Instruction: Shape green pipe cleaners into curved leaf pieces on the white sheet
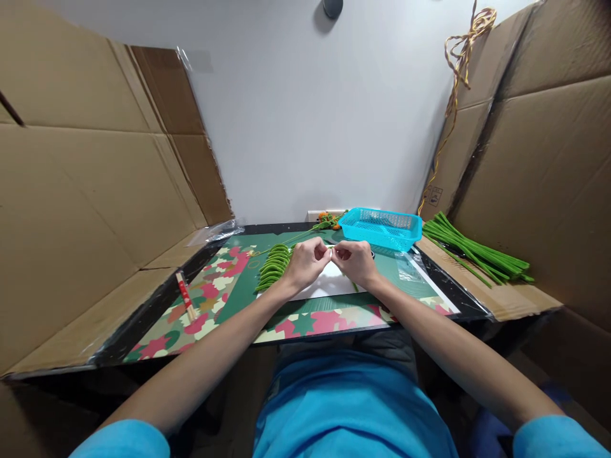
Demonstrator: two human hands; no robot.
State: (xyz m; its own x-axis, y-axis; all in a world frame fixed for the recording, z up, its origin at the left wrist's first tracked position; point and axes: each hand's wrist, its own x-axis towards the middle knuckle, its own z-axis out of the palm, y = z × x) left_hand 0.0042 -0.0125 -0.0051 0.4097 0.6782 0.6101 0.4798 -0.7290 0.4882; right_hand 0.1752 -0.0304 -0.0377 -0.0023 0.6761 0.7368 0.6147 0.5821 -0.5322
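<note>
My left hand (306, 264) and my right hand (357, 262) meet over a white sheet (329, 280), fingertips pinched together and nearly touching. Between them they hold a green pipe cleaner (354, 287); one end shows below my right hand, and most of it is hidden by the fingers. Just left of my left hand lies a row of several bent green pipe cleaners (273, 267), curved alike and set side by side. The sheet rests on a green mat (243, 289) with a patterned border.
A blue plastic basket (382, 238) stands behind my right hand, with orange flowers (329, 220) beside it. A bundle of straight green pipe cleaners (477, 251) lies on cardboard at right. Wrapped chopsticks (186, 296) lie at left. Cardboard walls (86, 159) flank the table.
</note>
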